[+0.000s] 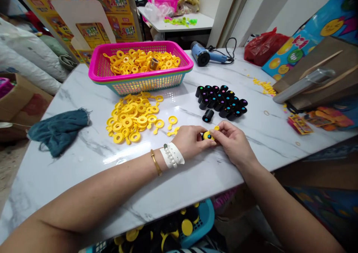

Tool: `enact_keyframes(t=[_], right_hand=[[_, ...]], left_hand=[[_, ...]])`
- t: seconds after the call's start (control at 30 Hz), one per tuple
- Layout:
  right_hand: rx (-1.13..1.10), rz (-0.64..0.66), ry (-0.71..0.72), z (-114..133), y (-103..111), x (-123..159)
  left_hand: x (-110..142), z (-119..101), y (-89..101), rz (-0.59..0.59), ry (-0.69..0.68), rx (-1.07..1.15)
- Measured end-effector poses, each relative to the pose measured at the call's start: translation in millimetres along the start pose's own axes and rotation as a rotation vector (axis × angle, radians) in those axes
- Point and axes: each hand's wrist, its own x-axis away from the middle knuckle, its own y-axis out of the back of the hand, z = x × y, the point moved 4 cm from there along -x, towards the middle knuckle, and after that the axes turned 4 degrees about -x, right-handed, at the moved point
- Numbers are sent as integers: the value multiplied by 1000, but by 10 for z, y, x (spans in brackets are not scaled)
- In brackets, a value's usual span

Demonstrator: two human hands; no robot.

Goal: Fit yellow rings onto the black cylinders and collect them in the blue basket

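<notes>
My left hand [190, 141] and my right hand [232, 141] meet over the white marble table [84, 159], fingers pinched together on one small black cylinder with a yellow ring part [208, 135] on it. A loose pile of yellow ring parts [131, 118] lies left of my hands. A cluster of small black cylinders [222, 100] with coloured tops stands just beyond my hands, one lying apart at its near edge. My left wrist wears a white beaded band and a gold bangle.
A pink basket [100, 72] of more yellow rings sits at the back. A blue hair dryer [205, 55], a red bag [263, 46], a teal cloth [58, 128], a brown board at right and a blue basket [205, 215] below the table edge surround the work area.
</notes>
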Motion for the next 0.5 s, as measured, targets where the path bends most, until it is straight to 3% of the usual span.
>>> enact_keyframes(t=[0.23, 0.5], right_hand=[[-4, 10, -1, -34, 21, 1], [27, 3, 2, -37, 19, 10]], left_hand=[[13, 8, -79, -32, -84, -157], [14, 10, -88, -29, -24, -128]])
